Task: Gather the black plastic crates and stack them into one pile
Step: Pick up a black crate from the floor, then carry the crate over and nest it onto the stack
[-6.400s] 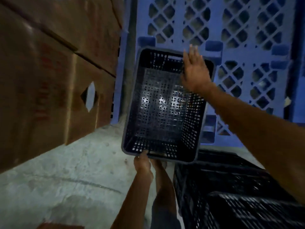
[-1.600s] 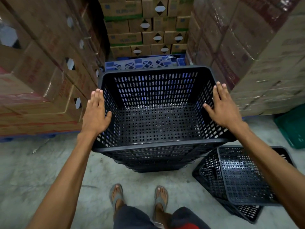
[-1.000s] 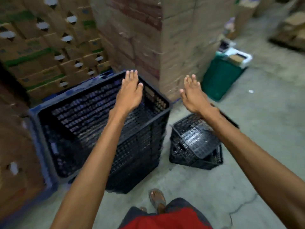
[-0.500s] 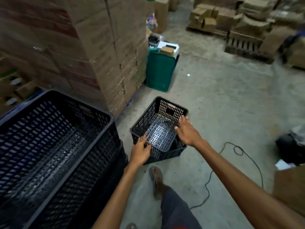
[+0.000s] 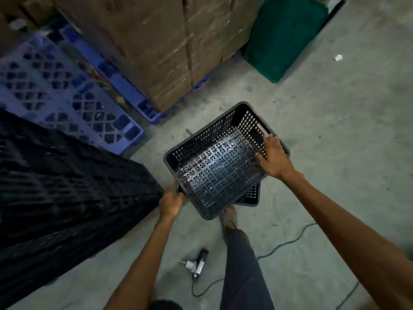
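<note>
1. Position nine o'clock: crate pile [image 5: 67,186], black, blurred, standing on the concrete floor [image 5: 335,153].
2. Twelve o'clock: cartons [image 5: 156,41], stacked.
3. Ten o'clock: blue pallet [image 5: 67,92], between the cartons and the crate pile.
4. One o'clock: green bin [image 5: 283,36], just beside the cartons.
5. Centre: black crate [image 5: 219,168], tilted, open side toward me, near the crate pile but apart from it.
6. Second crate [image 5: 250,195]: only a corner shows, under the black crate at its five o'clock.
7. My right hand [image 5: 271,157] grips the black crate's three o'clock wall, fingers over the rim.
8. My left hand [image 5: 171,203] grips its seven o'clock corner, fingers curled.
9. Six o'clock: small tool [image 5: 199,262] with cable [image 5: 286,242], on the floor beside my leg.
</note>
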